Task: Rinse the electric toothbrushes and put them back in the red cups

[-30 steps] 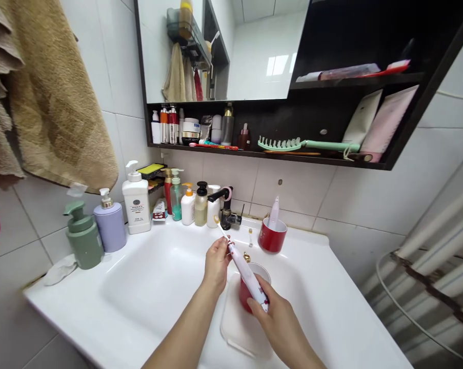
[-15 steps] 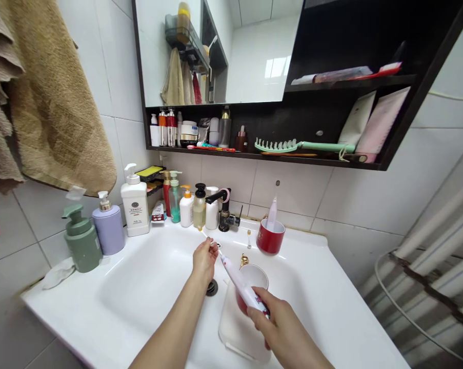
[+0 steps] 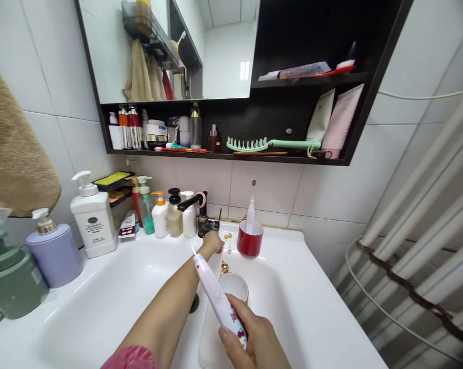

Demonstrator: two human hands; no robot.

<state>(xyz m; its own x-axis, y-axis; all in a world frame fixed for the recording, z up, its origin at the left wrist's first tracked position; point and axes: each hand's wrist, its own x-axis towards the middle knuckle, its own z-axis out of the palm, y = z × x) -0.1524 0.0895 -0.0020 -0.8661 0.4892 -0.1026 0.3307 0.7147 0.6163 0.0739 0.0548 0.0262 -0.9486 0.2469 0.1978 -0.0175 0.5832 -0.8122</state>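
Observation:
My right hand (image 3: 254,333) is wrapped round the white handle of an electric toothbrush (image 3: 216,294), printed with a cartoon pattern. The handle points up and left, with a bare thin metal shaft at its tip and no brush head on it. My left hand (image 3: 213,242) reaches to the back ledge of the sink, its fingertips closed at a small toothbrush head (image 3: 226,238) with a yellowish end. Beside it stands a second toothbrush head (image 3: 230,244). Part of the left fingers is hidden behind the hand.
A red cup (image 3: 250,241) holding another electric toothbrush (image 3: 250,215) stands on the ledge. Another cup (image 3: 235,285) and a white tray (image 3: 208,341) sit in the basin (image 3: 112,292). Near the left hand is the black faucet (image 3: 203,215). Several pump bottles (image 3: 95,220) line the left side.
My left hand has moved from the toothbrush handle's tip to the back ledge, taking the small toothbrush head beside the other one. The handle stays in my right hand. The view has shifted right.

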